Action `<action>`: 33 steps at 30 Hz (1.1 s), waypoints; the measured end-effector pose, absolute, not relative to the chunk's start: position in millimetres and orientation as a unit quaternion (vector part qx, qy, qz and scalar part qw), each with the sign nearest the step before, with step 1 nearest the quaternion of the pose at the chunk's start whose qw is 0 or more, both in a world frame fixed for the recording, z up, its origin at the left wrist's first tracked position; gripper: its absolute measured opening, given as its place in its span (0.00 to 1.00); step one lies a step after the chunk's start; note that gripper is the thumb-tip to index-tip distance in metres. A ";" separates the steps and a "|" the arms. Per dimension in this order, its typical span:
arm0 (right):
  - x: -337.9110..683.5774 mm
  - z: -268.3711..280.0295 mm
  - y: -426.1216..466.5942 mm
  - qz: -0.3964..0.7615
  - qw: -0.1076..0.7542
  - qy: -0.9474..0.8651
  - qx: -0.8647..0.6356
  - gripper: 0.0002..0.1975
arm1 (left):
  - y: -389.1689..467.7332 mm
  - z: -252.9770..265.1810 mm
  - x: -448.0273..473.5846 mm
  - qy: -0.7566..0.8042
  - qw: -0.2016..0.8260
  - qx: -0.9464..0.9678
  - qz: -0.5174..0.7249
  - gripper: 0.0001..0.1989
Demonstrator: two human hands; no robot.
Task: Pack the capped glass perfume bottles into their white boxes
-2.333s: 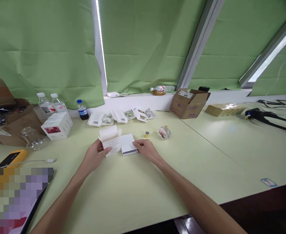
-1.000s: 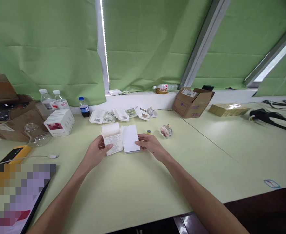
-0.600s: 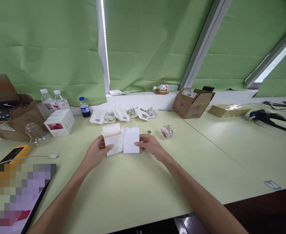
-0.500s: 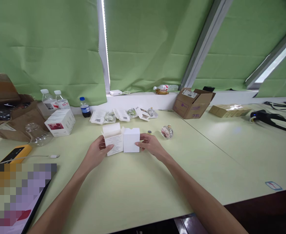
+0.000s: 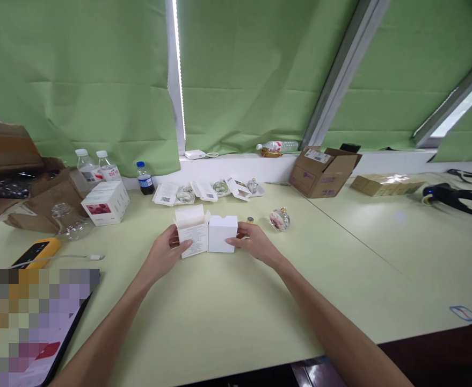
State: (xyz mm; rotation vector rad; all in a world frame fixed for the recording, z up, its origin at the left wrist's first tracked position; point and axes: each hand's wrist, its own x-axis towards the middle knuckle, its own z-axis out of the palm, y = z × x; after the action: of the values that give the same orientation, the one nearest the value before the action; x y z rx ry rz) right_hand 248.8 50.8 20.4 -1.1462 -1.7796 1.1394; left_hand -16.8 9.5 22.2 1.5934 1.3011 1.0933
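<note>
My left hand grips a white printed carton from its left side, thumb across the front. The carton's top flap stands up. In my right hand is a plain white box with a notch in its upper edge, pinched at its right side. The two stand side by side on the table, edges close together. Just behind my right fingers a small yellow-topped item partly shows. Farther right lies a round glass bottle with pink contents and a gold top.
Opened white packs with glass bottles line the back. Stacked white boxes, a blue-capped bottle and a clear jar stand left. A cardboard box is at the back right. A yellow device and a blurred-out screen lie near left.
The whole view has shifted slightly, so everything sits a little farther right. Both hands keep their holds on the carton and the plain box, which stay side by side.
</note>
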 end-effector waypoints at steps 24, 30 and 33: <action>256.3 48.6 42.1 0.542 0.570 -0.525 -0.325 0.19 | 4.2 15.0 0.1 0.482 0.444 0.630 0.417 0.21; 253.7 51.5 39.0 0.548 0.585 -0.509 -0.315 0.17 | -0.1 18.5 3.1 0.461 0.417 0.669 0.408 0.20; 253.3 52.7 37.8 0.544 0.585 -0.513 -0.314 0.16 | -2.2 22.3 3.8 0.451 0.413 0.684 0.398 0.23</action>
State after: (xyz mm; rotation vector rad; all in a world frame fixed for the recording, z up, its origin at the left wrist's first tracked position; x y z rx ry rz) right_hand 253.3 37.8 52.7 -0.7324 -1.1962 1.2690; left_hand 3.8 -2.2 22.3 1.7192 1.1329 1.0007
